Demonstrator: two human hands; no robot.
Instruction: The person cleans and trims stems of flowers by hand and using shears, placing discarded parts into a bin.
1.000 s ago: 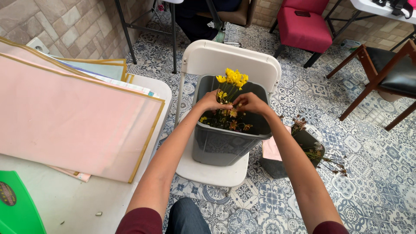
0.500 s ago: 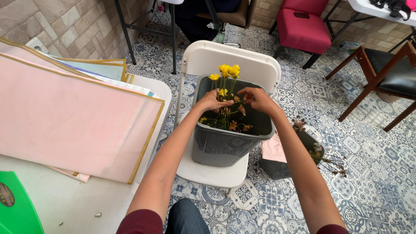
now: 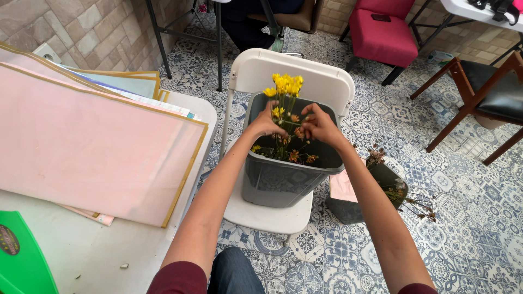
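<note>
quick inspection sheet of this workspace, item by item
surface: white folding chair seat carrying a grey bin; white table at the left
job's things: yellow flowers on thin stems standing up out of the bin, more blooms lower inside
clutter: pink sheets stacked on the table, green item at its corner, dark pot of dried stems on the floor
grips: left hand and right hand both closed around the stems over the bin
cables: nothing seen
surroundings: patterned tile floor, red chair, wooden chair, stone wall

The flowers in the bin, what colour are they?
Mostly yellow flowers, a few orange lower in the grey bin. The head view shows them.
</note>
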